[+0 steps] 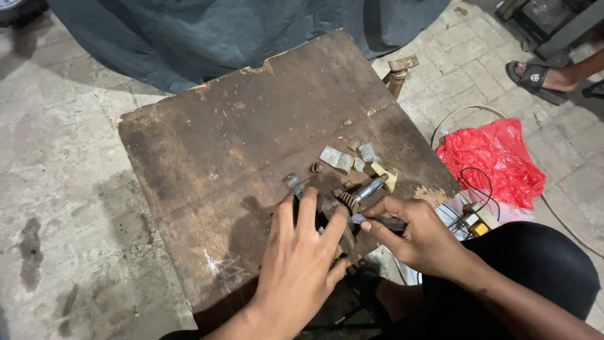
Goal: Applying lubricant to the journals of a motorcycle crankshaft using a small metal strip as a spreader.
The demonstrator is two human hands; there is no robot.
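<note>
My left hand (302, 258) lies palm down near the front edge of a worn brown wooden board (239, 126), pressing on a metal part (293, 184) whose grey end sticks out past my fingers. My right hand (412, 236) pinches a thin dark tool (377, 221) with its tip next to my left fingers. A short metal shaft with a coiled spring (362, 192) lies just beyond both hands. What sits under my left palm is hidden.
Several small grey and yellowish metal scraps (340, 158) lie on the board behind the shaft. A red plastic bag (494, 160) and tangled wires (472, 214) sit on the paved ground at right. Another person's sandalled foot (538, 77) is at top right; a dark tarp (220, 31) lies beyond the board.
</note>
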